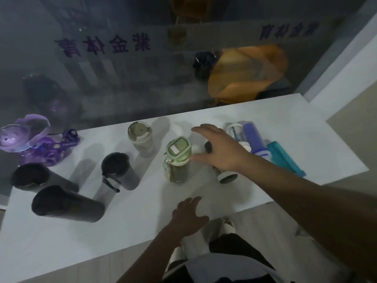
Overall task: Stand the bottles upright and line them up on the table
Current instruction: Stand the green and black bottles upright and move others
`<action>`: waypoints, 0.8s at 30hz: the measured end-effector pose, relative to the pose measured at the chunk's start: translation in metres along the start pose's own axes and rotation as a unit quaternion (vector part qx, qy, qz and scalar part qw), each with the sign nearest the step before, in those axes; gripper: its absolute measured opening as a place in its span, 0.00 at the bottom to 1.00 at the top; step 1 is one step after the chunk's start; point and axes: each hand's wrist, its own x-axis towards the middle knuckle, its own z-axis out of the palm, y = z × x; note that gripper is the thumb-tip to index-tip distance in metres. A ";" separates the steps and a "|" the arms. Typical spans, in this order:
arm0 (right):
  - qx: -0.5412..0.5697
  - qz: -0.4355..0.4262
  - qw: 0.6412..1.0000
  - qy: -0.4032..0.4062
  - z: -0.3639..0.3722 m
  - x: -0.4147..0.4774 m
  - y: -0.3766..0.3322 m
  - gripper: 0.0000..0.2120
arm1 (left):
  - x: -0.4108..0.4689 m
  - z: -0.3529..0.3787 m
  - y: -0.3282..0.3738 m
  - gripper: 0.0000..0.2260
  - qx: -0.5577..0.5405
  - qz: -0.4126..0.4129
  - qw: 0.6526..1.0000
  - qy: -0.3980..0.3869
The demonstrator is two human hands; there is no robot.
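On the white table (pixel 130 227) several bottles stand upright: a green-lidded one (pixel 177 160), a beige one (pixel 140 136), a black one with a strap (pixel 117 170), two dark tumblers (pixel 30 176) (pixel 65 204) and a purple one (pixel 26 137). At the right lie a clear bottle with a purple sleeve (pixel 247 137), a teal bottle (pixel 285 158) and a dark bottle with a white end (pixel 226 176). My right hand (pixel 220 148) hovers open over the dark lying bottle, hiding most of it. My left hand (pixel 188 216) rests open near the table's front edge.
A glass wall with purple lettering (pixel 102 45) runs along the table's far edge; a person in orange (pixel 244 72) crouches behind it. The table's right end (pixel 346 160) drops to the floor. My feet (pixel 224 225) are just below the front edge.
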 end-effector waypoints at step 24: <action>0.053 0.089 0.994 0.046 -0.011 -0.078 0.280 0.27 | 0.125 0.047 0.166 0.41 -0.498 -0.209 0.785 0.303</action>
